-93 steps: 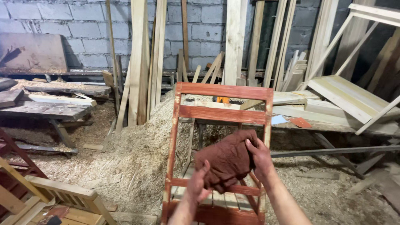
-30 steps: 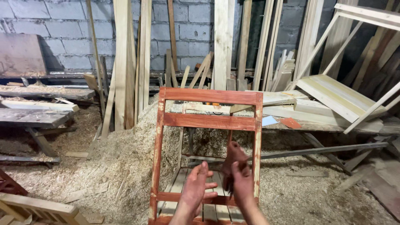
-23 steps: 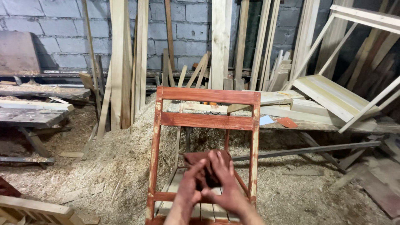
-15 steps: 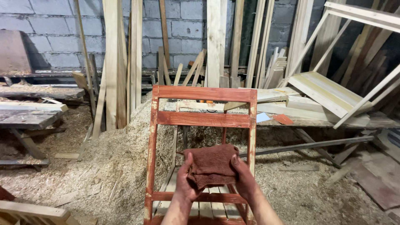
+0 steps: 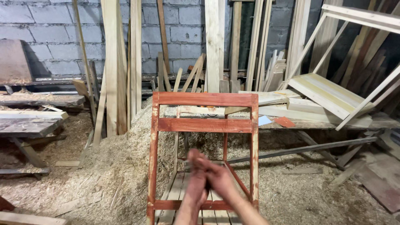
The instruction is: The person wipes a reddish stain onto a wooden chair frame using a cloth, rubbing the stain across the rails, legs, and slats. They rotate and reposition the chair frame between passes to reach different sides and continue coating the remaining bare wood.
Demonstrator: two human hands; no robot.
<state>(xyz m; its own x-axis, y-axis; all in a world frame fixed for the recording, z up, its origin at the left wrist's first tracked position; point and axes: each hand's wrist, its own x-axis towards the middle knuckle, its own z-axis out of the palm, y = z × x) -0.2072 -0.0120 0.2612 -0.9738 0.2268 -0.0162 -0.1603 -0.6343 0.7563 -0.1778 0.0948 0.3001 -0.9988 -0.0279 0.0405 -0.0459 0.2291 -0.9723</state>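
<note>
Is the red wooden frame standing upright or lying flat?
Upright: the frame stands on its legs in the sawdust, top rail level.

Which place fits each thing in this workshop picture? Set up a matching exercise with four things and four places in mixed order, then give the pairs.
Things:
1. red wooden frame
2. sawdust heap
3. pale planks
4. both hands

Places:
A. leaning upright against the block wall
B. pressed together low in front of the frame
C. standing upright at the centre
D. piled on the floor left of the frame

Pairs: 1-C, 2-D, 3-A, 4-B
</note>
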